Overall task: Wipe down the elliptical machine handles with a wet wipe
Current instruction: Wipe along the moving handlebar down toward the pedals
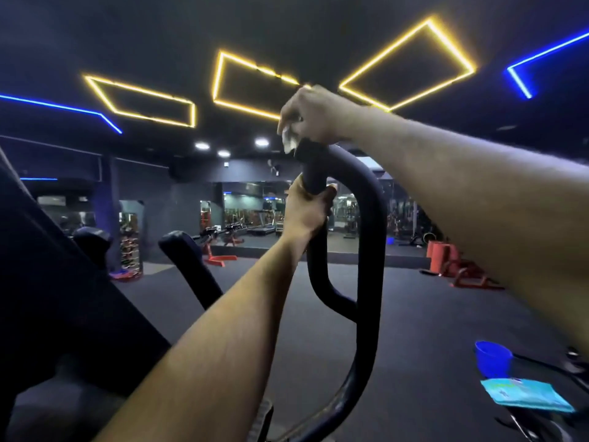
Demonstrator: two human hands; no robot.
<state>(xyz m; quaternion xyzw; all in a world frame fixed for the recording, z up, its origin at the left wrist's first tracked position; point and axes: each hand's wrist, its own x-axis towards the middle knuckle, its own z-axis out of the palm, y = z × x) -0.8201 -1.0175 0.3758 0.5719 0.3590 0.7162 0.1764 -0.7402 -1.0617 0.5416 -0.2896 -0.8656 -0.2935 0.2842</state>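
A black looped elliptical handle (369, 237) rises in the middle of the view. My left hand (306, 212) grips its inner bar below the top. My right hand (312, 114) sits over the handle's top end and holds a white wet wipe (289, 140) against it, with a corner of the wipe hanging out to the left. A second black handle (188, 260) stands lower to the left, untouched.
The machine's dark console body (63, 282) fills the left. A teal wipes pack (526, 393) and a blue cup (492, 357) lie at lower right on another machine. Orange gym equipment (446, 260) and mirrors stand across the dark floor.
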